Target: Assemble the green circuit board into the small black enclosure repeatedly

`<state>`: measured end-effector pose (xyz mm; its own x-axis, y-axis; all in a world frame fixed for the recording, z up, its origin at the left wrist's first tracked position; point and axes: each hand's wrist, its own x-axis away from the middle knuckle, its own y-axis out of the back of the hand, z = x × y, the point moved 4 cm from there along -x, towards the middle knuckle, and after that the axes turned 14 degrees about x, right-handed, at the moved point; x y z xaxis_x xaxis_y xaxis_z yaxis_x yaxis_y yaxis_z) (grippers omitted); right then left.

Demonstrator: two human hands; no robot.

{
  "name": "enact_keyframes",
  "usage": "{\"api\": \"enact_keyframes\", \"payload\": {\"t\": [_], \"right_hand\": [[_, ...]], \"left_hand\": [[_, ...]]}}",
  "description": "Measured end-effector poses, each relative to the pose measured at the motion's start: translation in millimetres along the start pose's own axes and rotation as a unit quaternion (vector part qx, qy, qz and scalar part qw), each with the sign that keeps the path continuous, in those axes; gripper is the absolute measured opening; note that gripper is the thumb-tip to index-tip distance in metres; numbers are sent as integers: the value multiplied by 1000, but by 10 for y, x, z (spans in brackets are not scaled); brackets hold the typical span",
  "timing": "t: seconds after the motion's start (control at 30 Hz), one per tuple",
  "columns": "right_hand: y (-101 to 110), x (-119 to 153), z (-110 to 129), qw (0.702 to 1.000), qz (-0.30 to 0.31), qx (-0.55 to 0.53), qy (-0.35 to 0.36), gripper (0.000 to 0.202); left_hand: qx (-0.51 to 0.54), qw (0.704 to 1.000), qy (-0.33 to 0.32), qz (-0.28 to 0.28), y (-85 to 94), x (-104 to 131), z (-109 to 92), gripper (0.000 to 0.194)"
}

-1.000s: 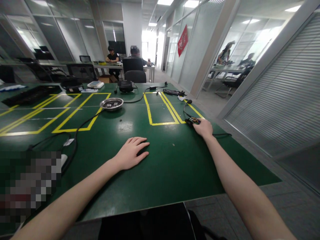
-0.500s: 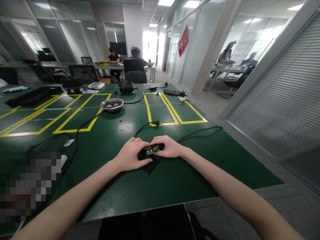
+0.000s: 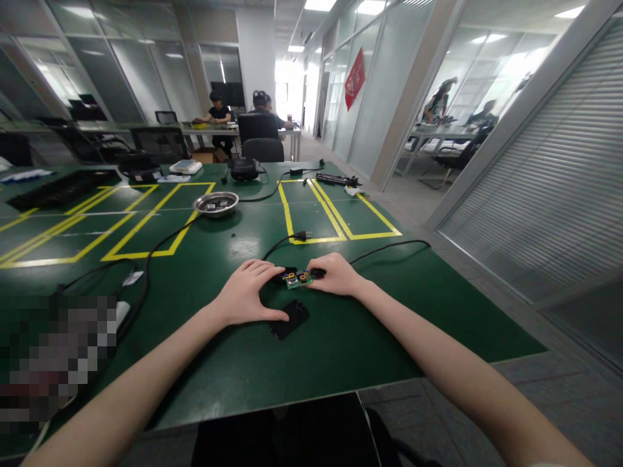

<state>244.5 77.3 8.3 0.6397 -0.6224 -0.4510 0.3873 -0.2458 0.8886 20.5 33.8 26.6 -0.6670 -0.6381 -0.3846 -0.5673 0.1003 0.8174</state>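
Observation:
A small green circuit board [image 3: 298, 279] with copper coils is held just above the green table by my right hand [image 3: 335, 274], whose fingers close round its right end and a black piece there. My left hand [image 3: 248, 293] has thumb and fingers spread wide; its fingertips are beside the board's left end, near a black part. Below the board, a flat black cover [image 3: 291, 319] lies on the table, with my left thumb at its upper left edge. Black cables run out behind both hands, one ending in a plug [image 3: 302, 236].
A metal bowl [image 3: 215, 204] with small parts stands beyond my left hand. Yellow tape [image 3: 372, 235] marks the green table [image 3: 379, 350]. Farther back are a black case [image 3: 244, 169], a black tool-like object [image 3: 337, 179] and a long black tray [image 3: 61, 188]. People sit at distant tables.
My right hand has moved slightly up and right with the board, away from the black cover. My left hand has opened wider, and more of the cover now shows.

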Motion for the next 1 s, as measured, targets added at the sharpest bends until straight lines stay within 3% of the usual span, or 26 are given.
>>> {"api": "enact_keyframes", "payload": {"t": [0.17, 0.47, 0.63, 0.87, 1.0], "right_hand": [[-24, -15, 105, 999, 17, -6, 29, 10], [-11, 1, 163, 998, -53, -20, 38, 14], [-62, 1, 250, 996, -30, -29, 78, 18], [-18, -19, 331, 996, 6, -49, 78, 36], [9, -17, 326, 994, 38, -74, 67, 34]], "left_hand": [[-8, 1000, -14, -3, 2, -14, 8, 67], [-17, 999, -21, -27, 56, -51, -38, 56], [-7, 1000, -25, -6, 89, -23, -24, 48], [36, 998, 17, 41, 74, 7, 36, 35], [48, 996, 39, 58, 47, 13, 33, 35]]}}
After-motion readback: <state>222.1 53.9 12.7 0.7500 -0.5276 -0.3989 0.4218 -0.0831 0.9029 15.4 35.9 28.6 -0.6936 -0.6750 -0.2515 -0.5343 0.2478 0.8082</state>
